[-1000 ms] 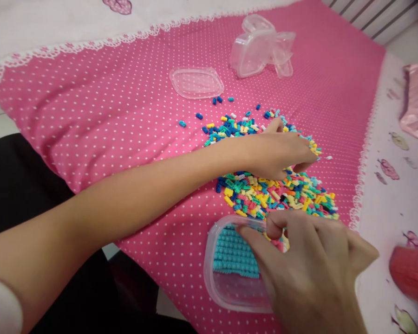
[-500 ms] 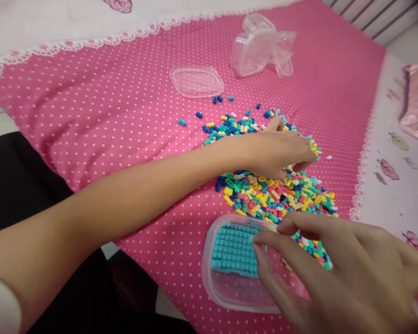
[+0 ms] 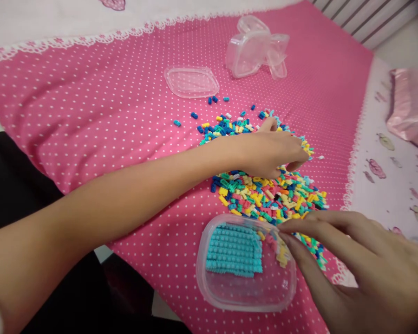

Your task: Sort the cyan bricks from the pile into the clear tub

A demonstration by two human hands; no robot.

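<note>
My left hand (image 3: 275, 150) reaches in from the left and rests on a pile of small coloured toy bricks (image 3: 264, 195). Its fingers curl down into the bricks, one finger raised apart; whatever the tips hold is hidden. At the near corner of a clear plastic container (image 3: 244, 304), my right hand (image 3: 355, 250) has thumb and finger pinched together over the rim. Anything between those tips is too small to make out. A studded turquoise block panel (image 3: 233, 250) lies inside the container. Beside it are some yellow and pink bricks (image 3: 273, 243).
A clear flat lid (image 3: 191, 82) lies beyond the pile. Farther back stands an odd-shaped clear plastic container (image 3: 252, 51). Several loose blue bricks (image 3: 194, 115) are scattered left of the pile. A shiny pink packet (image 3: 411, 104) is at the right, on the patterned cloth (image 3: 376, 195).
My right hand has drawn back to the right from above the turquoise panel, and its fingertips have come together. My left hand stays on the pile. The view has shifted slightly.
</note>
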